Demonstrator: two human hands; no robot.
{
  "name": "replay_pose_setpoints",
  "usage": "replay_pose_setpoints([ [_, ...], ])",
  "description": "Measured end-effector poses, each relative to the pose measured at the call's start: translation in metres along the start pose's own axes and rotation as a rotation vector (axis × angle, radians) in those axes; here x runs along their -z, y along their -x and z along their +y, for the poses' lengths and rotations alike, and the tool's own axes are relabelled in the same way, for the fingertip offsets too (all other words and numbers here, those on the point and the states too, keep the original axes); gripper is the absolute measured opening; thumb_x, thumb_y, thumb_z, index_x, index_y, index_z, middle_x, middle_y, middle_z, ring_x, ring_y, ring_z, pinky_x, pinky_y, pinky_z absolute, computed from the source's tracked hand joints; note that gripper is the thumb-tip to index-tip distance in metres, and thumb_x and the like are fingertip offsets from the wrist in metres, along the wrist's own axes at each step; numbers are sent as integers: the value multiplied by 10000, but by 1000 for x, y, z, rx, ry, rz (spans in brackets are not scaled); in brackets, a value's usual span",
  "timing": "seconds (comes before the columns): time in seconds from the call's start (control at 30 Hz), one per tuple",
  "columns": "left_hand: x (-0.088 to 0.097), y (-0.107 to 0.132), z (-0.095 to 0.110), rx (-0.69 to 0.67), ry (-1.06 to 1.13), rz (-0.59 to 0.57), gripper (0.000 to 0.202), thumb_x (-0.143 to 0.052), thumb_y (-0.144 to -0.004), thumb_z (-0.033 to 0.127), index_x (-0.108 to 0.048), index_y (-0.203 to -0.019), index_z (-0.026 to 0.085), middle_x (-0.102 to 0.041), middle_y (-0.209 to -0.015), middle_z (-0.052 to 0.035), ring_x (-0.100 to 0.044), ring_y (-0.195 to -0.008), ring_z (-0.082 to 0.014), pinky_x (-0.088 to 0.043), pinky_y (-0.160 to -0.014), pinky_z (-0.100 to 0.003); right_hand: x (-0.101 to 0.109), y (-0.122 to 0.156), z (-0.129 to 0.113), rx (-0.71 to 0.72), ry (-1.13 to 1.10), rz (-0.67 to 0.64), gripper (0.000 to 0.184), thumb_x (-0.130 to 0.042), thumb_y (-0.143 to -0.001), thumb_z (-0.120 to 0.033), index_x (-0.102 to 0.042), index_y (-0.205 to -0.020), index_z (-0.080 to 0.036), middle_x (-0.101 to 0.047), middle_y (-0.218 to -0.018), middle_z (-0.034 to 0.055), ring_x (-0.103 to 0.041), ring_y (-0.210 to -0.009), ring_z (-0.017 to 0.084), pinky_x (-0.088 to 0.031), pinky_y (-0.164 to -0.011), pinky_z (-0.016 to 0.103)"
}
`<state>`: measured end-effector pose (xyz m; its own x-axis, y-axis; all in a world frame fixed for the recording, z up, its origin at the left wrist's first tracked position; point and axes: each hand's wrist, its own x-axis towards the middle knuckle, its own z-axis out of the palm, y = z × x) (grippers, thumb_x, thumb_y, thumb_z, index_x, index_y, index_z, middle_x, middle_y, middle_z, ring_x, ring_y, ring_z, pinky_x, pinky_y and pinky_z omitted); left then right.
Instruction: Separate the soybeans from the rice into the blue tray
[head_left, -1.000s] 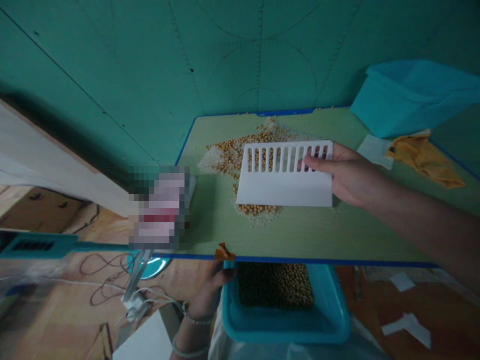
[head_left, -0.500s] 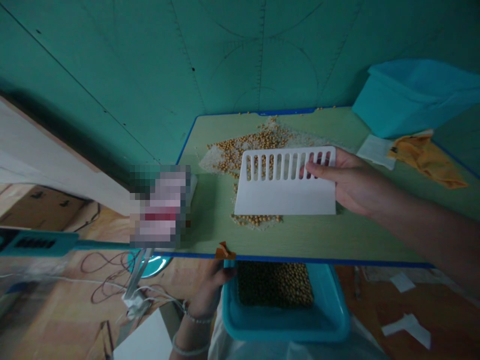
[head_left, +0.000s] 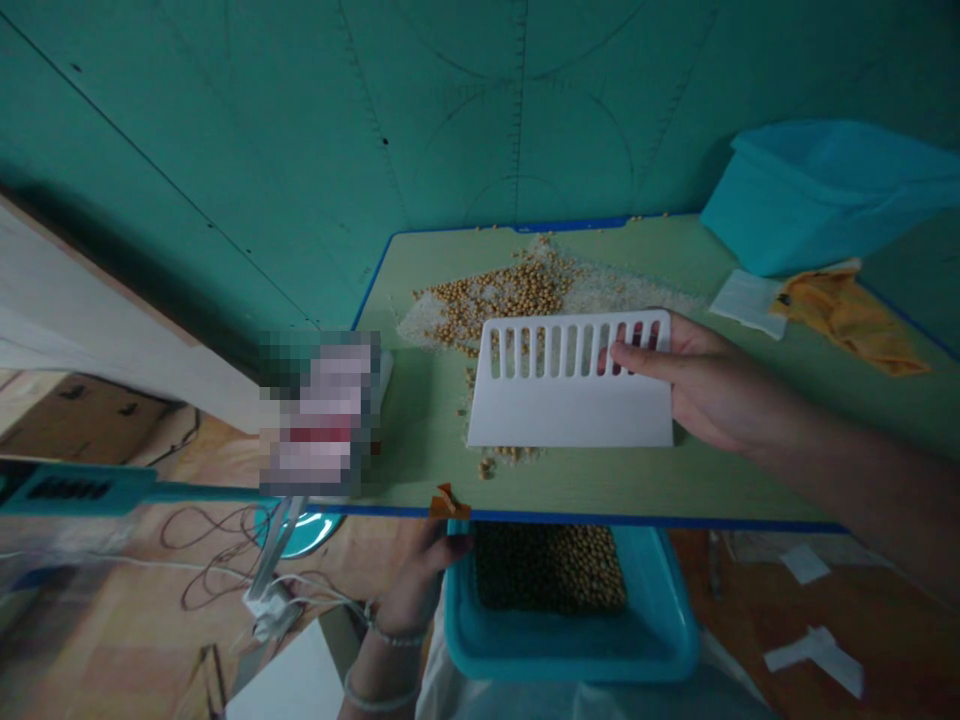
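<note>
My right hand (head_left: 709,375) grips the right end of a white slotted scraper (head_left: 574,410), thumb in front and fingers seen through its slots. The scraper leans, lower edge down near the table's front. Some soybeans (head_left: 486,467) and pale grains show just below that edge. Beyond it lies a wider heap of soybeans (head_left: 525,285) mixed with white grains (head_left: 622,295). My left hand (head_left: 424,570) is closed on the left rim of a blue basin (head_left: 570,645) under the table's front edge, its fingers partly hidden. Soybeans and a darker, shaded mass fill part of the basin.
A light green table (head_left: 750,480) has a blue edge and an orange tape piece (head_left: 448,503) at its front. Back right are a teal bin (head_left: 817,200), a white packet (head_left: 750,300) and an orange cloth (head_left: 855,315). Cables (head_left: 217,560) lie on the floor at left.
The scraper in my right hand has moved slightly toward the table's front edge. Fewer soybeans show in front of it, and my left hand stays at the basin rim.
</note>
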<state>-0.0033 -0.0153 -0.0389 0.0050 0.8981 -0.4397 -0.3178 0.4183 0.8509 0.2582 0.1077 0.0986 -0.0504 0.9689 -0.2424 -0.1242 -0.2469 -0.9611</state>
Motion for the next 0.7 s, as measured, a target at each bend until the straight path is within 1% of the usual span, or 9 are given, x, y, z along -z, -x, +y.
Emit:
replay_pose_setpoints([
  [0.1, 3, -1, -4, 15, 3, -27, 450, -758, -587, 317, -791, -1027, 231, -767, -1179, -46, -493, -1330, -400, -289, -1171, -526, -2, 4, 1, -39, -29, -26, 301, -905, -515, -332, -661, -686, -286, -693, -699, -41, -613, -644, 156, -491, -596, 304],
  [0.17, 3, 0, -4, 3, 1, -47, 452, -751, -605, 323, -785, -1046, 229, -767, -1177, -46, -492, -1335, -390, -278, -1181, -512, -3, 7, 1, -40, -51, -27, 299, -900, -524, -313, -660, -700, -280, -694, -697, -44, -618, -644, 151, -495, -603, 300],
  [0.3, -2, 2, 4, -7, 9, -40, 480, -749, -606, 287, -772, -1084, 243, -731, -1271, -26, -433, -1397, -359, -252, -1203, -476, -4, 8, 3, -55, -51, -41, 301, -892, -535, -299, -656, -719, -272, -698, -690, -36, -618, -642, 165, -492, -591, 306],
  [0.4, -6, 5, 9, 7, 18, -39, 489, -741, -611, 266, -768, -1099, 250, -709, -1315, -16, -422, -1410, -347, -250, -1209, -464, -3, 9, 5, -87, -43, -58, 318, -894, -518, -301, -651, -720, -259, -699, -684, -28, -618, -651, 174, -496, -605, 314],
  [0.5, -7, 6, 11, 9, 35, -54, 507, -731, -614, 269, -760, -1120, 247, -701, -1329, -15, -410, -1420, -341, -235, -1218, -458, -4, 10, 6, -87, -49, -67, 324, -885, -528, -306, -647, -740, -250, -700, -690, -33, -628, -666, 176, -499, -623, 319],
  [0.7, -11, 7, 14, 6, -3, 17, 495, -741, -577, 256, -774, -1070, 260, -715, -1306, -3, -390, -1434, -343, -220, -1226, -481, -5, 15, 7, -90, -69, -66, 353, -892, -507, -291, -631, -741, -246, -699, -696, -45, -624, -643, 164, -488, -619, 317],
])
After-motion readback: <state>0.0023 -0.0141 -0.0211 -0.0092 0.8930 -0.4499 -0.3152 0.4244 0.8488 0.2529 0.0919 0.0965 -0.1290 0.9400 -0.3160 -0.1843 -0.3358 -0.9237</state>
